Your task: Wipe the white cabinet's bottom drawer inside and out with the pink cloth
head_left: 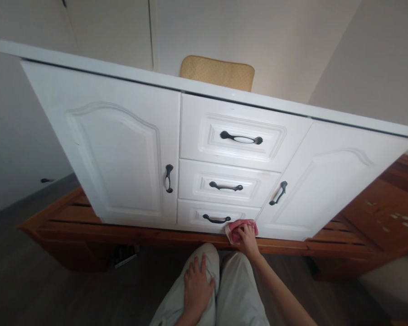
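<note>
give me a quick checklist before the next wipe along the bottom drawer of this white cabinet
1. Pink cloth gripped by right hand: ok.
2. Cloth touching the bottom drawer at its lower right corner: ok.
3. Left hand resting on the knee, away from the cabinet: ok.
4. Bottom drawer handle just left of the cloth, in the wiping path: not ok, go around it.
5. All three drawers and both doors shut: ok.
6. Cloth clean or damp enough: cannot tell.

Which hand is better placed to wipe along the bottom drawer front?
Right. The right hand already presses the pink cloth against the bottom drawer, beside its handle. The left hand rests flat on the knee, away from it.
</note>
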A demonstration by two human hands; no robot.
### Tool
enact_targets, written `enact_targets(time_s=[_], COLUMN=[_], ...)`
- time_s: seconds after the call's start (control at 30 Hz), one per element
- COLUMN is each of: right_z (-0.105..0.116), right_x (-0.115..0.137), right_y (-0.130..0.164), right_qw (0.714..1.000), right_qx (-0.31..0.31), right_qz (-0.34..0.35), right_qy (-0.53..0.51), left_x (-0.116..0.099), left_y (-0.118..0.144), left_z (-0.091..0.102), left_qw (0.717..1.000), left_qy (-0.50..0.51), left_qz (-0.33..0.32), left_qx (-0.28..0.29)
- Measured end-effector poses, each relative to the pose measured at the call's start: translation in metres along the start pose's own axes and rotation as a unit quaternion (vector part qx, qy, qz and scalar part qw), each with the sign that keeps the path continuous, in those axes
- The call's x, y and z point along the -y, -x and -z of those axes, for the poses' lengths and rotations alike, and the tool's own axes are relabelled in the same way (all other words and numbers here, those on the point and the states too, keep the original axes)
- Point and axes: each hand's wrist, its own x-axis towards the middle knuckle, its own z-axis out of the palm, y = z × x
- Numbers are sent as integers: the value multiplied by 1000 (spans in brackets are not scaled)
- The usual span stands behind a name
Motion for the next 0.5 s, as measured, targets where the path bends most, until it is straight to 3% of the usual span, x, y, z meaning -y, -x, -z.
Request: enact_targets(time_s=[0.2,0.3,0.37,0.4,0.5], right_z=[49,64,69,70,66], right_x=[26,48,63,70,88], right_y=[-69,-78,-65,-52,9], right_qw=[993,958,883,820,595], right_qx=[-52,-93,-95,-78,-6], right_qz=[-46,-139,-244,-299,-416], right_qy=[-97,-234,-390,-481,-687], left_x=[-4,-4,-4,-4,-3], left_y=[1,2,1,1,0], left_z=[11,17,19,19,17], left_qw=[1000,999,999,999,999], left_qy=[-21,-19,-18,-18,-18], left_qz=[-5,-1,-1,-1,-4], left_qx=[19,37,41,42,38])
